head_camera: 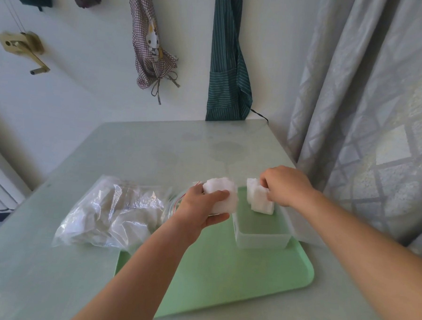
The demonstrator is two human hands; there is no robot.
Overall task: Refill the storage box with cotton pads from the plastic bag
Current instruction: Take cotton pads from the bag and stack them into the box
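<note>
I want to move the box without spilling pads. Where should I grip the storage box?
Grip the storage box by its long side walls near the front, coming from above. It sits open-topped on the green tray, and the right hand is placing cotton pads at its far end.

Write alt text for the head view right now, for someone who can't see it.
Both hands hold stacks of white cotton pads: the right hand sets its stack into the translucent storage box on a green tray, while the left hand grips another stack beside it. The clear plastic bag lies to the left.
</note>
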